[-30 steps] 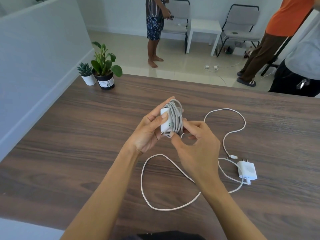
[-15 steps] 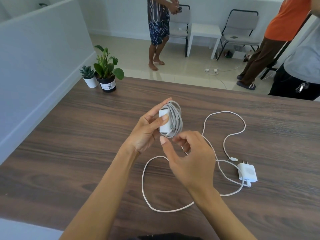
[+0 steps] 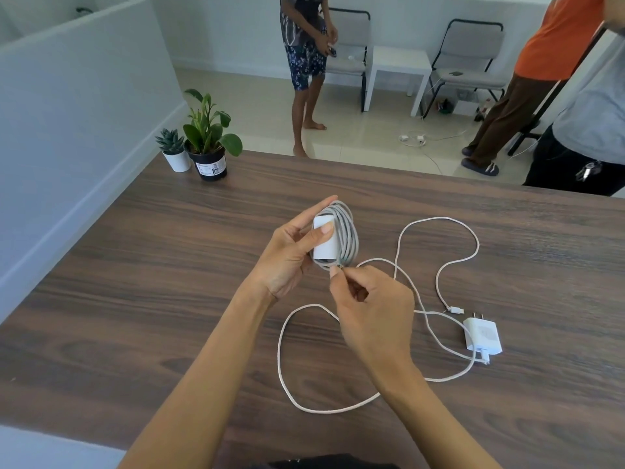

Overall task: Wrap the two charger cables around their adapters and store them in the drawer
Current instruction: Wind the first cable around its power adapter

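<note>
- Left hand [image 3: 287, 258] and right hand [image 3: 372, 309] bare, no rings, no watch, no bracelet
- Both forearms uncovered up to the lower edge of the view, no sleeve showing
- Short, unpainted fingernails
- Strip of dark clothing [image 3: 331, 464] at the bottom edge

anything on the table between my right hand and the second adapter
Nothing solid: only that adapter's own loose cable lies on the wood between it and the right hand, which pinches the wrapped charger's cable end.

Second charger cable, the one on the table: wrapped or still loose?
Loose. The white cable lies spread in open loops on the table, its adapter bare beside it; neither hand touches it.
</note>
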`<control>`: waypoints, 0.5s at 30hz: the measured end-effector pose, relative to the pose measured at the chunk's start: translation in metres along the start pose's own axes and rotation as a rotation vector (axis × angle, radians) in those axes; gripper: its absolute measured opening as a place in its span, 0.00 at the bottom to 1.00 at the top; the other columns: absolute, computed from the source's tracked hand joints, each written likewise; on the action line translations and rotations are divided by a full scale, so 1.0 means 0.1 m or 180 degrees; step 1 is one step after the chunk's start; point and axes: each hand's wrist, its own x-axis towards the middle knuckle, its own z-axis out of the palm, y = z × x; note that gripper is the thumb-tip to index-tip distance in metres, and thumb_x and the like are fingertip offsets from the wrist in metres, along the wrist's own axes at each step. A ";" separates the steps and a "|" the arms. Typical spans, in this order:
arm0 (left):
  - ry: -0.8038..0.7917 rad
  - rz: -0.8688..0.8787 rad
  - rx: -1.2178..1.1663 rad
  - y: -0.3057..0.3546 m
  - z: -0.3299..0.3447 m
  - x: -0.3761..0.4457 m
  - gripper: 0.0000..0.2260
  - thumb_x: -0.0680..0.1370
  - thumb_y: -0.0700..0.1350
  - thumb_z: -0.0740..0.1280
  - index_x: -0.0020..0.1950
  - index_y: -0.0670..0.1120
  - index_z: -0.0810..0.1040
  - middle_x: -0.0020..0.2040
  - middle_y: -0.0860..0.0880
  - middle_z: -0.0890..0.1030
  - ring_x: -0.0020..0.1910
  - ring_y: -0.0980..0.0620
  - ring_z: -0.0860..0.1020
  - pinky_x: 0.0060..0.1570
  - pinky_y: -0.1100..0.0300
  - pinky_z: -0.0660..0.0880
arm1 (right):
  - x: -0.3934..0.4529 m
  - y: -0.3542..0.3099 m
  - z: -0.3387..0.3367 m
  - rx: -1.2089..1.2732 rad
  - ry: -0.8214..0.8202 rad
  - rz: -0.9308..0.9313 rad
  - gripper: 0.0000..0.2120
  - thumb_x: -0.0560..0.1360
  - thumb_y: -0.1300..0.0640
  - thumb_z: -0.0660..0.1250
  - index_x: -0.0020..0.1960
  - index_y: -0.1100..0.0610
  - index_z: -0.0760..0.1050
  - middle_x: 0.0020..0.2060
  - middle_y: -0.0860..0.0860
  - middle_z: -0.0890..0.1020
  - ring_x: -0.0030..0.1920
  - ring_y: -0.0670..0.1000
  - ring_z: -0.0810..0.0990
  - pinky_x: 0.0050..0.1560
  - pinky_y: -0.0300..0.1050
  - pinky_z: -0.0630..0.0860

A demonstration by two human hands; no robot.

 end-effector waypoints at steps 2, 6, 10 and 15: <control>0.0049 0.0002 0.0005 0.02 0.02 0.00 0.20 0.74 0.43 0.68 0.66 0.52 0.74 0.59 0.48 0.80 0.59 0.47 0.78 0.53 0.56 0.78 | 0.00 0.05 0.01 -0.0153 0.0045 -0.0180 0.14 0.73 0.52 0.67 0.30 0.56 0.75 0.23 0.47 0.71 0.27 0.49 0.69 0.30 0.48 0.70; 0.0147 0.0053 0.0137 0.06 0.04 0.02 0.21 0.73 0.40 0.67 0.65 0.51 0.75 0.56 0.50 0.82 0.55 0.53 0.79 0.51 0.59 0.78 | 0.06 0.09 -0.01 -0.0297 -0.0149 -0.0045 0.13 0.74 0.48 0.66 0.35 0.54 0.78 0.26 0.46 0.74 0.30 0.48 0.71 0.35 0.46 0.71; 0.0387 0.0119 0.0640 0.06 0.00 0.03 0.21 0.72 0.40 0.71 0.64 0.53 0.76 0.59 0.50 0.82 0.59 0.53 0.79 0.57 0.55 0.77 | 0.09 0.20 -0.03 -0.0433 -0.0131 -0.0052 0.12 0.73 0.41 0.65 0.48 0.48 0.80 0.36 0.43 0.79 0.42 0.47 0.77 0.45 0.47 0.76; 0.1086 0.0224 0.2276 -0.18 -0.13 0.06 0.24 0.70 0.48 0.75 0.65 0.54 0.76 0.60 0.56 0.80 0.60 0.61 0.76 0.63 0.66 0.69 | 0.12 0.63 0.19 -0.1633 -0.0533 -0.0713 0.27 0.77 0.41 0.53 0.69 0.56 0.69 0.66 0.57 0.74 0.66 0.58 0.72 0.60 0.53 0.71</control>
